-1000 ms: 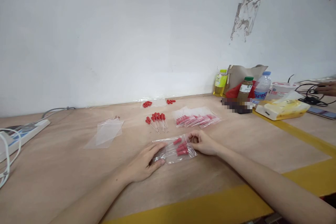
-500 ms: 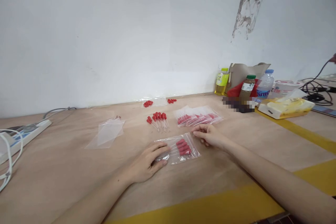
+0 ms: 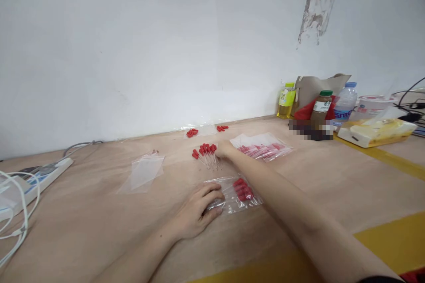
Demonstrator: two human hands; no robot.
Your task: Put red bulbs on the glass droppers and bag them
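Observation:
My left hand lies on the left end of a clear zip bag, thumb and fingers apart. Several red-bulbed droppers lie side by side in that bag, bulbs to the right. Reaching across the bag, my right hand is at the right side of a loose bunch of red-bulbed droppers. Its fingertips are hidden, so I cannot see whether they grip one. Just right of that hand lies an overlapping stack of filled zip bags.
Flat clear bags lie on the left. Loose red bulbs sit on plastic near the wall. A power strip with white cables is at far left. Bottles and a yellow tissue pack stand at right.
My right hand has left the right end of the bag and moved up and left to the loose droppers. My left hand stays on the bag. The view has shifted slightly.

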